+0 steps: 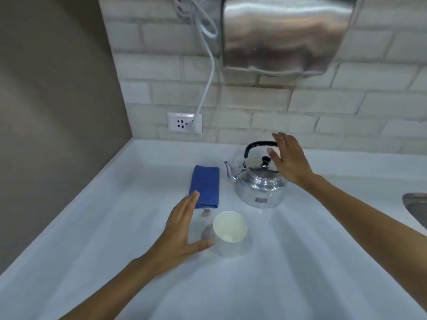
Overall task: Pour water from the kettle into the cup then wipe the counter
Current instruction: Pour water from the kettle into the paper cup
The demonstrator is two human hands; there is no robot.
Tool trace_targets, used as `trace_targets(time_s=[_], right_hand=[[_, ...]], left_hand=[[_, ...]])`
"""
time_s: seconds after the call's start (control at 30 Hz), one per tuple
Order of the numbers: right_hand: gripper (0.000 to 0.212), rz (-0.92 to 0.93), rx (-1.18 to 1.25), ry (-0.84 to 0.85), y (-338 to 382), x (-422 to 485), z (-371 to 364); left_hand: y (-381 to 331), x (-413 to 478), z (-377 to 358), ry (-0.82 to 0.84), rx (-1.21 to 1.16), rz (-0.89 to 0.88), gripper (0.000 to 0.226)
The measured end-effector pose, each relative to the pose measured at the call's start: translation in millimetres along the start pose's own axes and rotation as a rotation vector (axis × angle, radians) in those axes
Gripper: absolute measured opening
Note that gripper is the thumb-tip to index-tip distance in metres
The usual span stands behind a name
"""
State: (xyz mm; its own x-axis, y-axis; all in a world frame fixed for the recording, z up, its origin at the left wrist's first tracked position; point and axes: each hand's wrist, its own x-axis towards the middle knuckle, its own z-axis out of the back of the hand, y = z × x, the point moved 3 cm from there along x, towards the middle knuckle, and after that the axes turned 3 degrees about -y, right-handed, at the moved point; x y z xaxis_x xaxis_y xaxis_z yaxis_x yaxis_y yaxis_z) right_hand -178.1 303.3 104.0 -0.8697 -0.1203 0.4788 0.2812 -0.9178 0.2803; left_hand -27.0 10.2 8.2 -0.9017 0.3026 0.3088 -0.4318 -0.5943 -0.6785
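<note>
A shiny metal kettle [260, 183] with a black handle and black lid knob stands on the white counter [288, 262], spout pointing left. My right hand [290, 159] hovers open at the right end of the handle, fingers spread, holding nothing. In front of the kettle stands a white cup [230, 229], upright and apparently empty. My left hand [184, 225] is open just left of the cup, thumb tip near or touching its side. A folded blue cloth [205, 184] lies left of the kettle.
A tiled wall runs behind the counter, with a socket [184, 123] and a white cable plugged in. A steel hand dryer [286, 33] hangs above. A grey wall closes the left side. A sink rim [416, 206] shows at the right edge.
</note>
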Motion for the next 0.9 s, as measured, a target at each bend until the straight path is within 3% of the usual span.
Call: trace_targets(time_s=[0.13, 0.3, 0.53, 0.9], right_hand=[[0.05, -0.058, -0.012, 0.069, 0, 10, -13], [0.046, -0.045, -0.046, -0.019, 15, 32, -15], [0.069, -0.141, -0.129, 0.057, 22, 56, -21], [0.059, -0.092, -0.177, 0.071, 29, 59, -16]], left_hand=[[10, -2, -23, 0.111, -0.054, 0.125, 0.103], [13, 3, -54, 0.226, -0.215, 0.184, 0.108], [7, 15, -70, 0.198, -0.392, 0.231, 0.09], [8, 15, -82, 0.108, -0.403, 0.284, 0.084]])
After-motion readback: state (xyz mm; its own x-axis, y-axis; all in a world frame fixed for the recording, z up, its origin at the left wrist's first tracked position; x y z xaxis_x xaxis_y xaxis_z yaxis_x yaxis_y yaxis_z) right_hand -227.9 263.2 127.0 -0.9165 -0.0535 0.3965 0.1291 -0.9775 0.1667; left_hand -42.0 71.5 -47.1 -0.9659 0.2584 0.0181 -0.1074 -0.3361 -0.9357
